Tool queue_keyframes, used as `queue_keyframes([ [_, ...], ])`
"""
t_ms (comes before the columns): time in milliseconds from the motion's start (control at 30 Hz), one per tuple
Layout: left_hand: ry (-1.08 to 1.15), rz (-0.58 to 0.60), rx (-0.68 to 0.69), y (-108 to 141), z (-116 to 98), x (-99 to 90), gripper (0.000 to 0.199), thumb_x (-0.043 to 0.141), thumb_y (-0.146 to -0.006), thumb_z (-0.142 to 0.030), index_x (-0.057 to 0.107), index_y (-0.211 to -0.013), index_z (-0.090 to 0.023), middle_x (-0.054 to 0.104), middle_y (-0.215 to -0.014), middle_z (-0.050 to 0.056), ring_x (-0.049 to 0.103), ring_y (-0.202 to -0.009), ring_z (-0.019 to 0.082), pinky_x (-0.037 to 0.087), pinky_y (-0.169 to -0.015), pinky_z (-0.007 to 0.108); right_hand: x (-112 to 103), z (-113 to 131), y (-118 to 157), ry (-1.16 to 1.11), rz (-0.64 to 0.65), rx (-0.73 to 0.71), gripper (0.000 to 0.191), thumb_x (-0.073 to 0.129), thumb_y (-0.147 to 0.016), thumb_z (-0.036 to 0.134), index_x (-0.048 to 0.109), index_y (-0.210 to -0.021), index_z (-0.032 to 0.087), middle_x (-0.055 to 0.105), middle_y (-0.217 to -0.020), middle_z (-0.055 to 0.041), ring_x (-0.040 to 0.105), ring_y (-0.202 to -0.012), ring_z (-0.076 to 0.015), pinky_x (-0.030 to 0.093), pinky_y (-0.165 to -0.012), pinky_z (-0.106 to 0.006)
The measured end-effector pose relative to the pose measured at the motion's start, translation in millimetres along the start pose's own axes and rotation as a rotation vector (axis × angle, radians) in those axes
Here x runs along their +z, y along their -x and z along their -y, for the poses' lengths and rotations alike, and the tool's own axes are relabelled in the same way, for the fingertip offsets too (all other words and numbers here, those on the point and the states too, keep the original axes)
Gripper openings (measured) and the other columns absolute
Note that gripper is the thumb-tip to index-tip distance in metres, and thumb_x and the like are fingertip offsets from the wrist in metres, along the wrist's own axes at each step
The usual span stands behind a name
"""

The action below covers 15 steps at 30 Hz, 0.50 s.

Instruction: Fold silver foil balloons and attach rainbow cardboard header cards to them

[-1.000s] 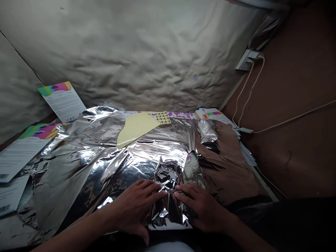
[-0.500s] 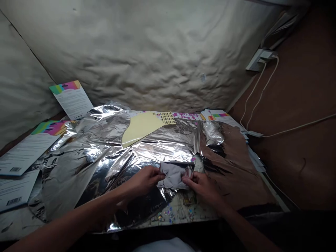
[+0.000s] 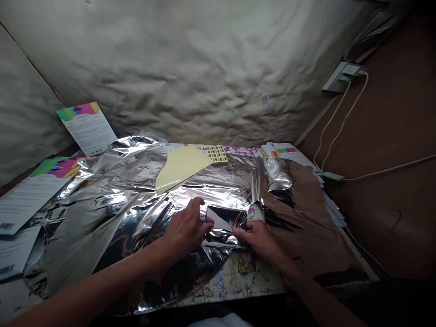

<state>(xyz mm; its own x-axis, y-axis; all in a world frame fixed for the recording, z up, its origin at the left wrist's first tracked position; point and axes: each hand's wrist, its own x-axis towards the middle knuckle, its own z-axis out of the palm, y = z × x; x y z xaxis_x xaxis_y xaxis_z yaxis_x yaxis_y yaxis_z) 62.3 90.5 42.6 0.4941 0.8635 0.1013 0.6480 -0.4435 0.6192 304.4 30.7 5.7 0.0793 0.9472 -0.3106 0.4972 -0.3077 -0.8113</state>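
Observation:
A small folded piece of silver foil (image 3: 223, 220) lies in front of me, on top of wide crinkled foil sheeting (image 3: 136, 227). My right hand (image 3: 259, 236) pinches its right edge between thumb and fingers, where the foil is crumpled. At its left edge is my left hand (image 3: 187, 227), fingers apart and the index finger raised. The left thumb is close to the foil; whether it touches is unclear. A pale yellow curved sheet (image 3: 182, 165) and a sheet of small yellow labels (image 3: 218, 154) lie on the foil beyond my hands.
Printed cards with rainbow tops stand and lie at left, one upright card (image 3: 88, 129) against the wall. More cards (image 3: 289, 152) are stacked at back right. White cables (image 3: 335, 118) run from a wall socket (image 3: 344, 76). Shiny bits (image 3: 220, 286) lie near the table's front edge.
My left hand has let go of the folded foil's left edge and spread its fingers. The foil's upper face now looks darker and more mirror-like. My right hand keeps its pinch.

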Motion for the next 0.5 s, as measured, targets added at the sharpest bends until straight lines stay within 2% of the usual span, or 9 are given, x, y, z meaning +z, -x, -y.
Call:
queue_keyframes([
  [67, -0.205, -0.071, 0.235, 2, -7, 4.5, 0.064, 0.057, -0.089, -0.049, 0.04, -0.142, -0.017, 0.055, -0.135, 0.018, 0.055, -0.122, 0.033, 0.043, -0.099, 0.047, 1, 2, -1, -0.008, 0.024, -0.02, 0.041, 0.066, -0.078, 0.05, 0.054, -0.06, 0.016, 0.042, -0.055, 0.005, 0.035, -0.052, -0.009, 0.022, -0.048, -0.024],
  [133, -0.327, -0.01, 0.366, 4, -8, 15.4, 0.083, 0.053, -0.089, -0.061, 0.027, -0.153, -0.015, 0.036, -0.154, 0.02, 0.031, -0.143, 0.036, 0.026, -0.114, 0.052, 1, 5, 0, -0.017, 0.036, -0.035, 0.04, 0.066, -0.079, 0.049, 0.055, -0.061, 0.016, 0.045, -0.054, 0.0049, 0.038, -0.052, -0.0091, 0.023, -0.048, -0.024],
  [200, -0.392, 0.085, 0.359, 6, -4, 28.6, 0.093, 0.044, -0.088, -0.072, 0.02, -0.156, -0.013, 0.024, -0.16, 0.02, 0.019, -0.148, 0.037, 0.017, -0.118, 0.052, -1, 10, 4, 0.028, 0.021, -0.029, 0.038, 0.067, -0.079, 0.046, 0.054, -0.059, 0.016, 0.048, -0.054, 0.0047, 0.041, -0.051, -0.0098, 0.024, -0.047, -0.023],
  [300, -0.422, 0.155, 0.29, 8, 5, 42.4, 0.095, 0.034, -0.088, -0.076, 0.017, -0.157, -0.013, 0.019, -0.162, 0.019, 0.015, -0.15, 0.036, 0.015, -0.119, 0.052, -9, 17, 16, 0.168, -0.019, -0.047, 0.034, 0.065, -0.083, 0.045, 0.061, -0.064, 0.017, 0.058, -0.056, 0.0017, 0.053, -0.053, -0.0138, 0.033, -0.048, -0.024],
  [367, -0.428, 0.157, 0.283, 9, 9, 45.3, 0.095, 0.033, -0.089, -0.076, 0.015, -0.158, -0.014, 0.018, -0.163, 0.017, 0.013, -0.15, 0.035, 0.012, -0.119, 0.051, -14, 22, 23, 0.298, -0.186, -0.125, 0.03, 0.061, -0.088, 0.045, 0.071, -0.087, 0.017, 0.071, -0.073, -0.0044, 0.065, -0.065, -0.0199, 0.046, -0.059, -0.028],
  [433, -0.434, 0.143, 0.291, 9, 10, 45.4, 0.095, 0.033, -0.088, -0.077, 0.015, -0.158, -0.015, 0.018, -0.163, 0.016, 0.012, -0.151, 0.034, 0.01, -0.119, 0.052, -14, 27, 28, 0.435, -0.396, -0.295, 0.04, 0.054, -0.094, 0.043, 0.066, -0.119, 0.015, 0.074, -0.106, -0.0131, 0.069, -0.095, -0.0272, 0.052, -0.082, -0.036],
  [467, -0.437, 0.137, 0.297, 9, 10, 45.1, 0.095, 0.033, -0.088, -0.077, 0.015, -0.158, -0.015, 0.018, -0.163, 0.016, 0.012, -0.151, 0.034, 0.01, -0.12, 0.052, -11, 29, 28, 0.5, -0.442, -0.399, 0.046, 0.05, -0.096, 0.042, 0.059, -0.131, 0.014, 0.067, -0.125, -0.0158, 0.063, -0.115, -0.0296, 0.048, -0.095, -0.04],
  [500, -0.44, 0.13, 0.303, 9, 10, 45.1, 0.095, 0.034, -0.088, -0.076, 0.015, -0.158, -0.015, 0.018, -0.163, 0.016, 0.012, -0.151, 0.034, 0.009, -0.12, 0.051, -7, 31, 26, 0.563, -0.43, -0.497, 0.05, 0.048, -0.098, 0.041, 0.052, -0.14, 0.014, 0.057, -0.14, -0.0162, 0.051, -0.131, -0.0306, 0.042, -0.106, -0.044],
])
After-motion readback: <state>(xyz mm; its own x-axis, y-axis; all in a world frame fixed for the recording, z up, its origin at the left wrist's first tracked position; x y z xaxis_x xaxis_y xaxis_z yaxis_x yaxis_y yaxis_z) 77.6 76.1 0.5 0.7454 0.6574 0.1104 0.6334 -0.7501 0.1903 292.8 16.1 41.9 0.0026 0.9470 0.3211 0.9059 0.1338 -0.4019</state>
